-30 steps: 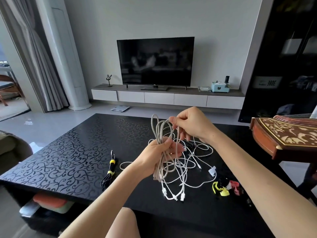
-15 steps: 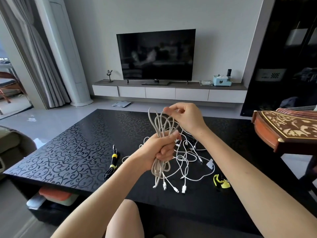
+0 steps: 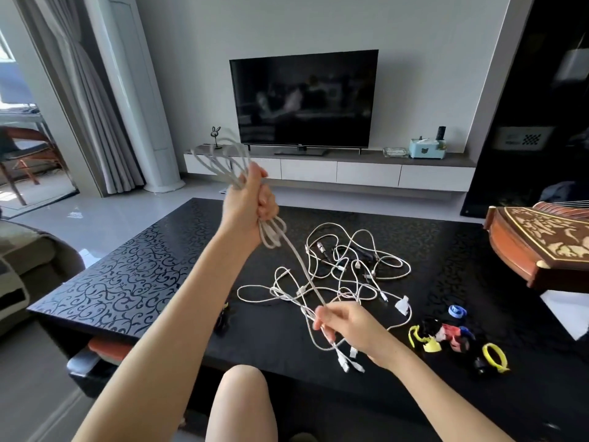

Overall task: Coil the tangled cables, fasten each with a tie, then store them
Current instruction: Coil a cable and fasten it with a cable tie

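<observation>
- Head view: your left hand (image 3: 251, 202) is raised above the far part of the black table (image 3: 127, 282), its fist closed tight round a coiled grey cable (image 3: 271, 232); loops stick out of the fist toward the upper left, blurred, and more hang just below it
- One strand of that cable runs straight down from the fist to your right hand (image 3: 353, 327), which sits low over the near edge of the table
- Your right thumb and forefinger pinch the strand close to its end, and the other fingers curl loosely beside it; a few white plugs (image 3: 349, 362) hang just below the hand
- The tangled cables (image 3: 353, 269), mostly white with some dark ones among them, lie loose on the table beyond your right hand
- The ties (image 3: 446, 336), yellow, red, blue and black, lie in a small cluster on the table to the right of your right hand
- A black bundle (image 3: 223, 320) lies on the table, half hidden behind your left forearm
- A carved wooden instrument (image 3: 541, 244) reaches over the table's right edge, and a television (image 3: 302, 97) stands against the far wall
</observation>
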